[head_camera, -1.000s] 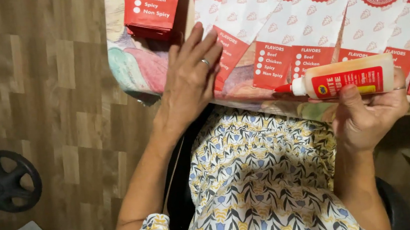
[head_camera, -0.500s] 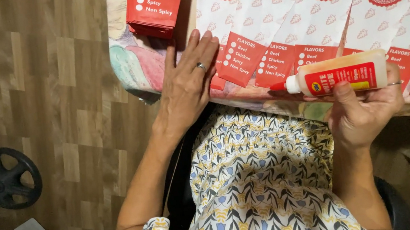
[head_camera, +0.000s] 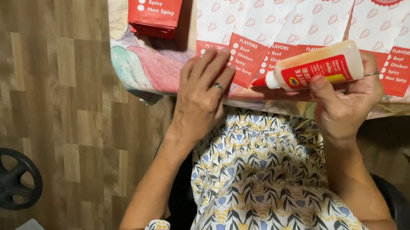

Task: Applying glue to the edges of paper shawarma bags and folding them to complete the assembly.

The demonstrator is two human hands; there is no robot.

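Wrapped tight in the right hand (head_camera: pixel 345 99), the glue bottle (head_camera: pixel 315 68) lies sideways with its red tip pointing left toward the left hand (head_camera: pixel 202 97), which rests flat, fingers spread, on the paper wrappers (head_camera: pixel 276 11).

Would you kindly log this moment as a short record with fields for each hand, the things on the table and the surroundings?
left hand: left hand lies flat, fingers spread, pressing the red flap of a paper sleeve
right hand: right hand grips a glue bottle lying sideways, red nozzle pointing toward the left hand
table: row of overlapping white sleeves with red round emblems; stack of red folded sleeves at the far left; patterned cloth underneath
surroundings: wood-pattern floor, black wheel at left
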